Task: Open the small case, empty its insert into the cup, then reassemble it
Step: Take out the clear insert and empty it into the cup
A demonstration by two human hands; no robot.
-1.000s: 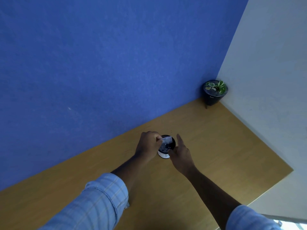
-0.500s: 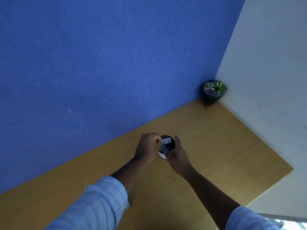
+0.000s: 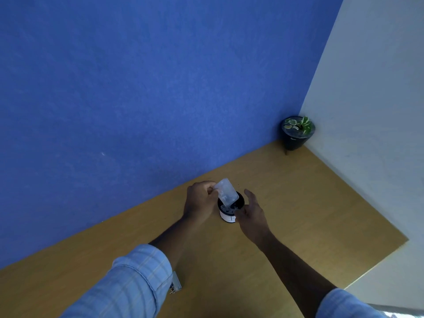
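Note:
A small cup [image 3: 228, 217], white outside and black inside, stands on the wooden table [image 3: 298, 203]. Small pale bits lie inside it. My left hand [image 3: 199, 203] pinches a clear plastic insert [image 3: 227, 192] by its upper corner and holds it tilted, its lower end dipping over the cup's mouth. My right hand [image 3: 252, 212] is at the cup's right side, fingers spread, thumb against the cup wall. Whether it grips the cup I cannot tell. A small grey piece [image 3: 176, 283] lies on the table beside my left sleeve, partly hidden by it.
A black cone-shaped pot with a green plant [image 3: 297, 131] stands in the far corner where the blue wall meets the white wall. The table's right edge [image 3: 376, 265] runs diagonally near my right forearm.
The insert has been raised and tilted up over the cup by my left hand. My right hand's fingers have spread apart beside the cup.

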